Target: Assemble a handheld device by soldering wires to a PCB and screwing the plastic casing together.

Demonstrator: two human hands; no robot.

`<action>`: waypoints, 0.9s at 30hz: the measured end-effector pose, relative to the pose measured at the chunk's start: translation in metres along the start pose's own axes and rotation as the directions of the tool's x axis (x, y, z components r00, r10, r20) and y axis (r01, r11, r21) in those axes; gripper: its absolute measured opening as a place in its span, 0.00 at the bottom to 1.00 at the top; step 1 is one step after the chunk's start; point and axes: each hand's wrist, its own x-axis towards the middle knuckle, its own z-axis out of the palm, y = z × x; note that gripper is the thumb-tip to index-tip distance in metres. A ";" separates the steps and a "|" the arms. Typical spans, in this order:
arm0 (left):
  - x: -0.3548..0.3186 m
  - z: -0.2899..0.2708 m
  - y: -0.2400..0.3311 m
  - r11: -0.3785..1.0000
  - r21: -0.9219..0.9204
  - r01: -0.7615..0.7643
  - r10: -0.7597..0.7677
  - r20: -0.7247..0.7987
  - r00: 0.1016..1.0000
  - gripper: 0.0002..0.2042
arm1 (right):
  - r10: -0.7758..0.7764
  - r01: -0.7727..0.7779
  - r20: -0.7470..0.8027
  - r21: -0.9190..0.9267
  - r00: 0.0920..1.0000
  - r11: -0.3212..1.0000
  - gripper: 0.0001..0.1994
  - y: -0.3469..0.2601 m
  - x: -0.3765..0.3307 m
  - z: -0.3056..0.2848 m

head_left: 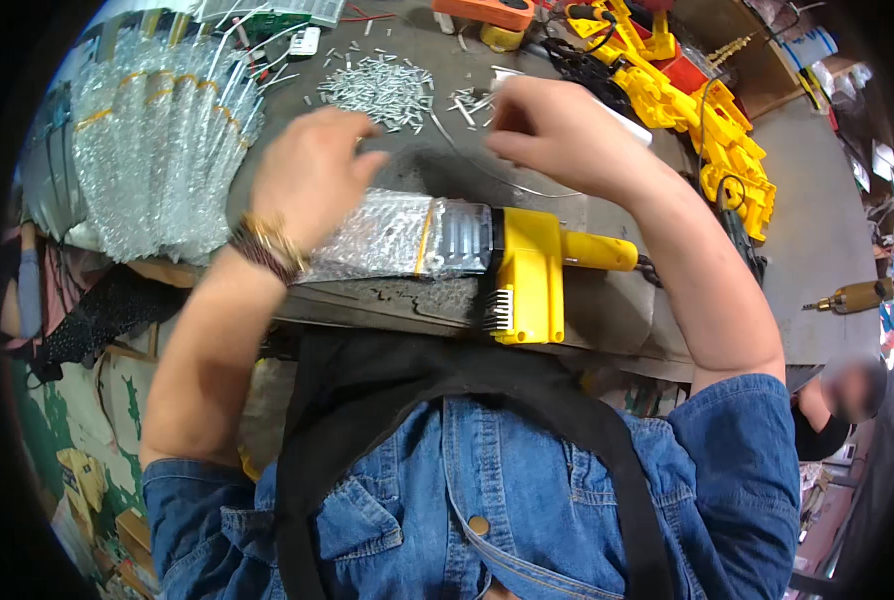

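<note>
My left hand [312,170] hovers over the bubble-wrapped end of a yellow tool [532,270], its thumb and fingers apart and nothing visible between them. That tool lies across the near edge of the bench, with a yellow handle [599,250] on its right and a slotted vent on its near side. A rubber band circles its bubble wrap [392,235]. Farther right, my right hand [552,130] is above the bench with its fingers curled in toward the thumb; whatever they pinch, if anything, is hidden. Small loose screws [464,105] lie just left of it.
A pile of screws [382,90] sits at the back middle. Several bubble-wrapped pieces [157,150] are stacked at the left. Yellow plastic housings [717,120] and cords crowd the back right. A brass-coloured driver [852,297] lies far right; another person [827,405] is beyond.
</note>
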 end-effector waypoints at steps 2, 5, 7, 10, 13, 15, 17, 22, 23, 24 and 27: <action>0.012 0.006 -0.029 0.995 0.070 0.064 -0.075 0.176 0.982 0.08 | 0.097 -0.089 -0.025 0.229 0.995 0.969 0.07 0.015 -0.046 -0.017; 0.018 0.011 -0.031 0.996 0.089 0.012 -0.030 0.200 0.979 0.05 | 0.119 -0.103 -0.092 0.162 0.989 0.981 0.07 0.036 -0.112 -0.023; 0.021 0.015 -0.028 0.991 0.126 -0.044 0.018 0.204 0.979 0.05 | 0.120 -0.102 -0.125 0.143 0.985 0.984 0.07 0.038 -0.143 -0.021; 0.025 0.016 -0.019 0.969 0.208 -0.130 0.116 0.077 0.990 0.05 | 0.051 -0.052 -0.309 0.004 0.950 0.999 0.08 0.040 -0.167 0.001; 0.029 0.014 0.025 0.893 -0.417 0.171 -0.056 0.273 0.960 0.04 | -0.136 0.062 -0.338 -0.222 0.931 0.973 0.10 0.050 -0.175 0.014; 0.028 0.028 0.048 0.775 -0.594 0.216 0.009 0.352 0.936 0.07 | -0.196 0.103 -0.377 -0.253 0.905 0.962 0.11 0.055 -0.175 0.019; 0.034 0.028 0.072 0.793 -0.567 0.225 0.037 0.413 0.910 0.07 | -0.283 0.153 -0.418 -0.319 0.863 0.935 0.10 0.058 -0.176 0.021; 0.046 0.034 0.081 0.842 -0.457 0.287 0.034 0.575 0.817 0.06 | -0.306 0.178 -0.472 -0.297 0.827 0.938 0.10 0.066 -0.174 0.031; 0.046 0.037 0.081 0.847 -0.450 0.284 0.034 0.579 0.815 0.06 | -0.311 0.182 -0.463 -0.304 0.830 0.935 0.10 0.066 -0.173 0.032; 0.044 0.042 0.080 0.801 -0.498 0.332 0.023 0.580 0.814 0.06 | -0.308 0.179 -0.471 -0.298 0.827 0.938 0.10 0.067 -0.173 0.032; 0.035 0.052 0.084 0.733 -0.603 0.316 0.023 0.485 0.874 0.06 | -0.399 0.229 -0.446 -0.388 0.801 0.893 0.11 0.066 -0.174 0.031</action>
